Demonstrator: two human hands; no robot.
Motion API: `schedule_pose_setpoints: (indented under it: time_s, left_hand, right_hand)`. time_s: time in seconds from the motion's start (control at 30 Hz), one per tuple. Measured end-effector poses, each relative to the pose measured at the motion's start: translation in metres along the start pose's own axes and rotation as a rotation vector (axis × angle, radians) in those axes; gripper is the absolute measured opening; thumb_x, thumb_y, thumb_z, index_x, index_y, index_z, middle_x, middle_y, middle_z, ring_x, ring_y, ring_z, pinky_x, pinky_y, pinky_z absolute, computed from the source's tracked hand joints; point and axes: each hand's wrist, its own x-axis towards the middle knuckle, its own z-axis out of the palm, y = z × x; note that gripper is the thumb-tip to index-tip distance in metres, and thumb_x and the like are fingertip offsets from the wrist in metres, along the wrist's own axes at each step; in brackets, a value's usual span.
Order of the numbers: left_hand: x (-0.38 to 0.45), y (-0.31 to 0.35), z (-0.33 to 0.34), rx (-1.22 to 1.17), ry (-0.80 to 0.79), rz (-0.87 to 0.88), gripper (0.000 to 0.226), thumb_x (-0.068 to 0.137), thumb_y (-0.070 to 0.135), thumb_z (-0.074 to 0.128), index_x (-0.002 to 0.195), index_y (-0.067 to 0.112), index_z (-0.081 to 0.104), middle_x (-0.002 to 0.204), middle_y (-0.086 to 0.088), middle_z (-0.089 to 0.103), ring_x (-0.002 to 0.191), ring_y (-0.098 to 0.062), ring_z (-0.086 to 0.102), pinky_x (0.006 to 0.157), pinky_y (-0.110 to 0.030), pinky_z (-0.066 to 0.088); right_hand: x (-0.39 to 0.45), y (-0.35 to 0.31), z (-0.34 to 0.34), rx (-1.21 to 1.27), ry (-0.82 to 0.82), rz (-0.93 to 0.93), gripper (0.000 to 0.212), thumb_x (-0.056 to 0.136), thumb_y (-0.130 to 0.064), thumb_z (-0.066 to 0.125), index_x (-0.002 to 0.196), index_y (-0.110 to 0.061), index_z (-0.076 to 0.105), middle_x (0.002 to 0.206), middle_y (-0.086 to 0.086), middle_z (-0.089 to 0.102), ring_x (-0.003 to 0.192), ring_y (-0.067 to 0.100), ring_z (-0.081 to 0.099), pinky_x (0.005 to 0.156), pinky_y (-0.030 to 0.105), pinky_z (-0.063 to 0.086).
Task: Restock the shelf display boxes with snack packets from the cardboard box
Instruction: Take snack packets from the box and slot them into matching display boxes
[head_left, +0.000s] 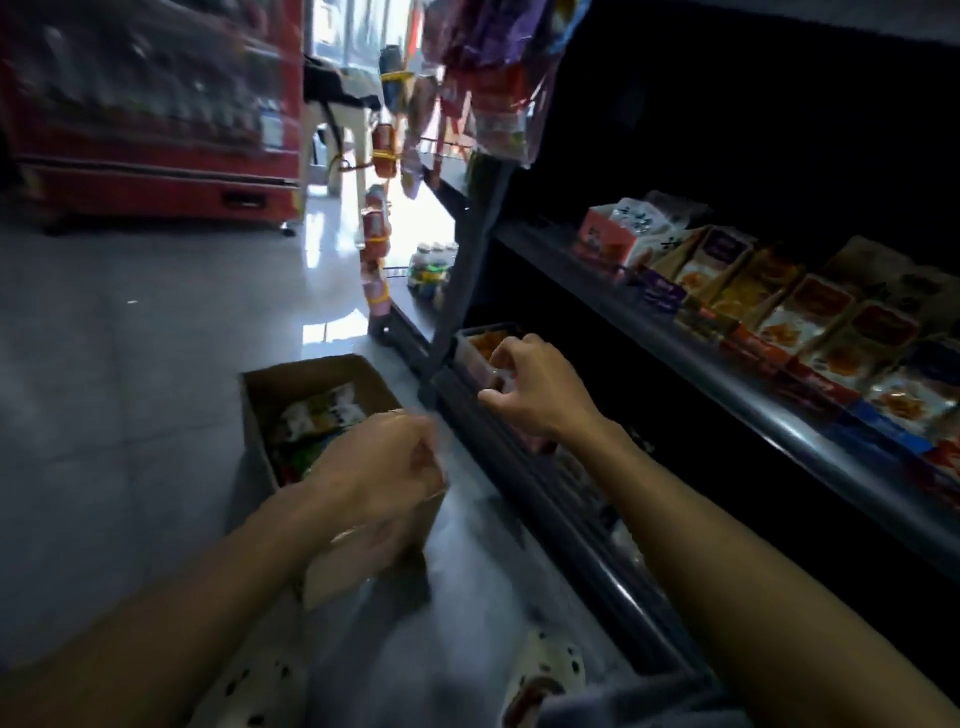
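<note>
We start at our right hand (524, 384), which reaches to the bottom shelf (524, 467) with its fingers curled at the near rim of a display box (480, 343) of orange packets; whether those fingers pinch a packet or only the box edge we cannot tell, because the shelf is dark and the fingertips hide what lies under them. Our left hand (384, 462) hangs over the open cardboard box (332, 374) on the floor, fingers curled, but the blur keeps us from saying whether that grip is empty or closed on something. Inside the cardboard box we see snack packets (319, 415) in white, green and yellow wrappers, so stock remains to move. Above the right hand, the upper shelf (727, 364) carries a row of orange and purple packs (779, 312) leaning back in their trays. Further off stand a red drinks cooler (150, 104) and a pale plastic stool (337, 135). As we judge it, the chief risk is the gloom of the bottom shelf: we could push a packet in crooked, tip the display box over the lip, or mix a flavour into the wrong box. The cardboard box also sits right beside the shelf base, where a hurried forearm could knock it.
</note>
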Motion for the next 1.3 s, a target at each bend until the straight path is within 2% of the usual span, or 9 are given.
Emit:
schedule_pose_setpoints:
  time_s: [0.3,0.37,0.5,0.67,0.8,0.93,1.03,1.17,1.3]
  left_hand:
    - [-0.011,-0.112,0.043,-0.077,0.035,-0.313,0.015,0.088,0.037,0.068,0.097,0.028,0.060,0.093,0.009,0.053,0.075,-0.001,0.048,0.060,-0.018,0.035]
    - [-0.011,-0.138,0.061,-0.123,0.048,-0.411,0.020,0.088,0.035,0.069,0.103,0.026,0.059,0.101,0.006,0.055,0.084,-0.005,0.052,0.068,-0.021,0.041]
    - [-0.001,-0.185,0.096,-0.154,0.126,-0.587,0.049,0.084,0.032,0.073,0.125,0.021,0.051,0.123,-0.004,0.053,0.108,-0.018,0.053,0.082,-0.028,0.044]
    - [0.009,-0.223,0.134,-0.213,0.177,-0.772,0.103,0.081,0.036,0.076,0.156,0.012,0.009,0.151,-0.010,0.027,0.135,-0.026,0.037,0.099,-0.037,0.043]
    - [0.006,-0.241,0.149,-0.360,0.174,-0.691,0.082,0.087,0.026,0.072,0.152,0.018,0.024,0.133,0.001,0.038,0.112,-0.006,0.043,0.085,-0.022,0.042]
    - [0.001,-0.253,0.154,-0.432,0.222,-0.636,0.075,0.089,0.020,0.069,0.151,0.020,0.027,0.124,0.011,0.036,0.099,0.006,0.043,0.076,-0.011,0.044]
    - [-0.004,-0.264,0.155,-0.416,0.234,-0.632,0.077,0.089,0.022,0.069,0.153,0.018,0.027,0.130,0.009,0.037,0.113,-0.005,0.044,0.085,-0.031,0.052]
    - [-0.005,-0.270,0.151,-0.400,0.222,-0.620,0.078,0.088,0.023,0.069,0.153,0.018,0.027,0.134,0.006,0.039,0.109,-0.003,0.042,0.078,-0.025,0.051]
    - [-0.005,-0.271,0.150,-0.389,0.213,-0.624,0.079,0.089,0.023,0.069,0.154,0.019,0.025,0.139,0.000,0.039,0.106,-0.003,0.042,0.076,-0.027,0.053]
  right_hand:
    - [0.072,-0.040,0.134,0.160,-0.152,-0.049,0.041,0.081,-0.038,0.076,0.114,-0.021,0.061,0.114,-0.001,0.056,0.103,0.017,0.057,0.087,0.036,0.054]
    - [0.083,-0.040,0.168,0.210,-0.207,-0.037,0.035,0.080,-0.037,0.076,0.109,-0.023,0.061,0.109,-0.004,0.055,0.099,0.015,0.056,0.085,0.033,0.052]
    - [0.103,-0.033,0.239,0.290,-0.343,-0.019,0.037,0.079,-0.036,0.077,0.110,-0.021,0.061,0.107,-0.003,0.057,0.097,0.014,0.057,0.084,0.034,0.053]
    - [0.117,-0.022,0.318,0.462,-0.600,0.053,0.046,0.078,-0.032,0.080,0.116,-0.020,0.059,0.115,-0.001,0.062,0.102,0.013,0.059,0.083,0.027,0.053]
    - [0.126,-0.018,0.365,0.554,-0.797,0.077,0.073,0.075,-0.026,0.084,0.138,-0.017,0.048,0.138,0.005,0.053,0.127,0.017,0.050,0.104,0.032,0.047]
    - [0.126,-0.020,0.392,0.624,-0.902,0.113,0.088,0.076,-0.018,0.083,0.148,-0.012,0.034,0.143,0.002,0.047,0.132,0.017,0.044,0.103,0.025,0.040]
    - [0.120,-0.022,0.410,0.569,-0.921,0.123,0.082,0.074,-0.016,0.085,0.144,-0.009,0.042,0.136,0.003,0.053,0.126,0.018,0.051,0.099,0.025,0.045]
    - [0.113,-0.023,0.422,0.360,-1.066,0.072,0.062,0.072,-0.018,0.085,0.127,-0.007,0.058,0.117,0.007,0.063,0.100,0.020,0.061,0.068,0.024,0.050]
    - [0.106,-0.029,0.418,0.275,-1.097,-0.038,0.047,0.076,-0.014,0.081,0.118,-0.009,0.060,0.105,0.007,0.064,0.095,0.020,0.060,0.077,0.032,0.053]
